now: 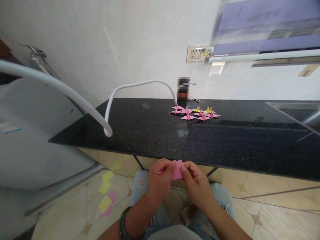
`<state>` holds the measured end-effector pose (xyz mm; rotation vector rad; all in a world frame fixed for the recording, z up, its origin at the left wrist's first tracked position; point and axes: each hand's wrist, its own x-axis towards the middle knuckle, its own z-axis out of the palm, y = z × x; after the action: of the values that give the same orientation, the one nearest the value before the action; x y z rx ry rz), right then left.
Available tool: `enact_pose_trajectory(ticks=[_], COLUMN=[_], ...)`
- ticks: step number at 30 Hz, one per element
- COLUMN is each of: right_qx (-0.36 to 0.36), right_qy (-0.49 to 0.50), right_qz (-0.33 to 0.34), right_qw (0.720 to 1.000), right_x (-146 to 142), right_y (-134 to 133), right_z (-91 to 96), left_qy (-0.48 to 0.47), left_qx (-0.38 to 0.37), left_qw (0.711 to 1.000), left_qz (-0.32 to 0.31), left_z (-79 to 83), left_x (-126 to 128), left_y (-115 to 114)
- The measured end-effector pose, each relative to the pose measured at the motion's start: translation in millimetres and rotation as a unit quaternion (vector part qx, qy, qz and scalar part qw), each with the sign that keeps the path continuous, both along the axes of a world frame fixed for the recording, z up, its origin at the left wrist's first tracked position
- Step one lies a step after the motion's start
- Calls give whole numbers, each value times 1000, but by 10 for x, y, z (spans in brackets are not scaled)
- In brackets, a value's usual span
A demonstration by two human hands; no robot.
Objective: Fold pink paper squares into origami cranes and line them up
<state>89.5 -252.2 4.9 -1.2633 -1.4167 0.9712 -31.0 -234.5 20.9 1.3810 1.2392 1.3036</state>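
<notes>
A small pink paper is held between both hands, just in front of the counter's near edge. My left hand pinches its left side between thumb and fingers. On the right side, my right hand grips it with the thumb on top. Part of the paper is hidden behind the thumbs. Farther back on the black counter stands a cluster of folded pink paper cranes, with yellow paper cranes among them.
A white bent tube arches over the counter at left. Behind the cranes stands a pixelated dark object against the wall, below a power socket. Yellow paper squares and pink paper lie on the floor at lower left. A sink is at right.
</notes>
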Motion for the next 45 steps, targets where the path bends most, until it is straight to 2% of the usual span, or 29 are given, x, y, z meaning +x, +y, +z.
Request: enact_pose_trajectory(ticks=[3, 4, 7, 10, 12, 18, 23, 29, 33, 36, 39, 45], right_qx=[-19, -30, -51, -25, -7, 24, 39, 13, -76, -129, -154, -156], right_qy=[-17, -8, 46, 61, 23, -125, -160, -88, 38, 144, 204, 196], right_qz=[-20, -26, -38, -33, 6, -53, -60, -65, 15, 59, 74, 74], right_qw=[999, 999, 997, 997, 1000, 991, 985, 994, 996, 979, 964, 965], right_x=[71, 96, 133, 106, 74, 66, 191, 302, 290, 275, 266, 266], right_y=[32, 44, 82, 118, 133, 118, 164, 245, 253, 240, 228, 224], right_z=[-148, -185, -187, -56, 21, -9, -11, 117, 125, 87, 65, 76], left_qy=[-42, -46, -54, -72, -72, -49, -116, -203, -271, -290, -293, -283], left_qx=[11, 12, 0, -30, -44, -41, -76, -142, -157, -164, -170, -182], left_qw=[996, 996, 997, 997, 996, 998, 990, 961, 936, 927, 923, 928], left_qz=[72, 75, 46, 0, -14, -8, -31, -125, -160, -173, -180, -161], left_z=[13, 18, 17, -10, -27, -30, -46, -90, -80, -69, -65, -40], left_x=[-83, -101, -86, 11, 76, 124, 157, 199, 189, 181, 181, 165], left_y=[103, 131, 157, 116, 86, 87, 68, 10, 24, 37, 33, 10])
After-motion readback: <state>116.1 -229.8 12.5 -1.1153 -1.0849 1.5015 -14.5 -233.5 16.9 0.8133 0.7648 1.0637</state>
